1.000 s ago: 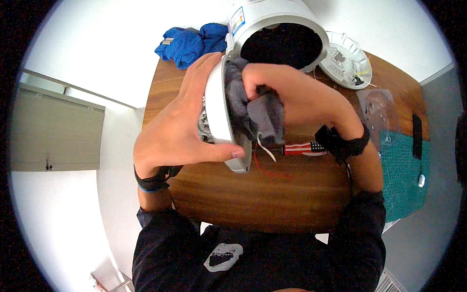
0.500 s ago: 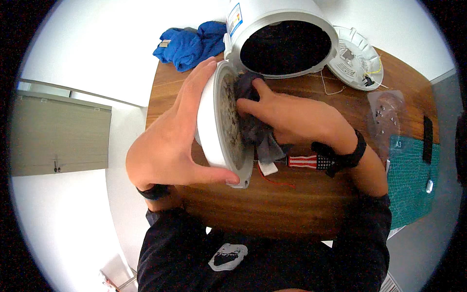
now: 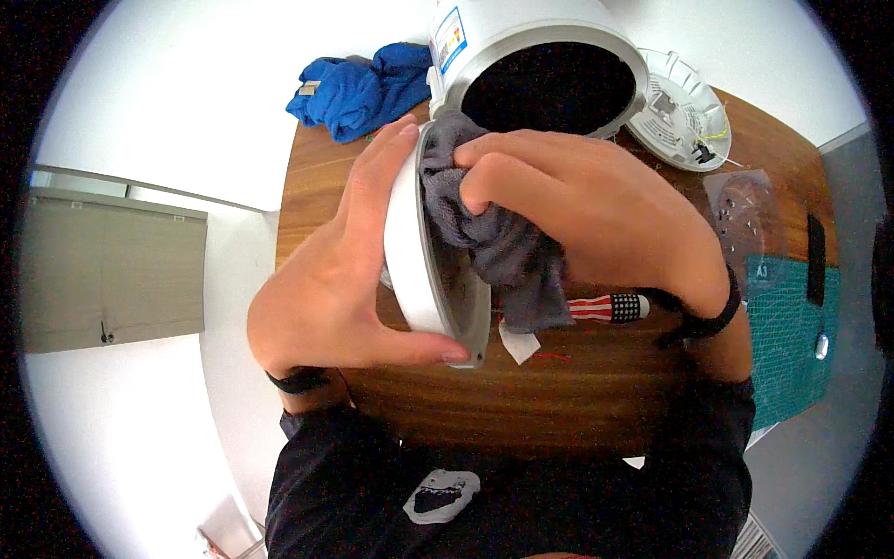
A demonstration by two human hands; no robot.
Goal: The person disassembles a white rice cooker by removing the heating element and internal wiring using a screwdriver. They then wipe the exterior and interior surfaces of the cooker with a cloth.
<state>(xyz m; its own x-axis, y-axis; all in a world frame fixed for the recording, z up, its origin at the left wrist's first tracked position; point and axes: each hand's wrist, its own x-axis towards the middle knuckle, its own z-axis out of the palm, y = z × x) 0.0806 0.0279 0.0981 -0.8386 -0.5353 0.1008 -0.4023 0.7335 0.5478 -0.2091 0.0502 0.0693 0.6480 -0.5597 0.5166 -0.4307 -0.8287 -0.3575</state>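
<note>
My left hand (image 3: pixel 326 279) grips a round white appliance lid (image 3: pixel 410 247) by its rim, thumb at the lower edge and fingers along the top. The lid is tilted up on edge, its grey inner face turned to the right. In my right hand (image 3: pixel 596 205) is a bunched dark grey cloth (image 3: pixel 494 224), pressed against the upper part of that inner face. The cloth hides much of the face, and its loose end hangs below my fingers. Behind them stands the white appliance body (image 3: pixel 549 33), its dark round opening facing me.
A blue cloth (image 3: pixel 363 93) lies at the far left. The white base cover (image 3: pixel 675 116) with wires rests at the far right. A clear sheet with several screws (image 3: pixel 740 219), a green cutting mat (image 3: pixel 792 335), a striped screwdriver handle (image 3: pixel 610 308) and a white scrap (image 3: pixel 519 343) lie on the wooden table (image 3: pixel 521 405).
My right hand has moved the cloth up and toward me on the lid's inner face, covering more of it. The left hand keeps its grip, with the lid shifted slightly.
</note>
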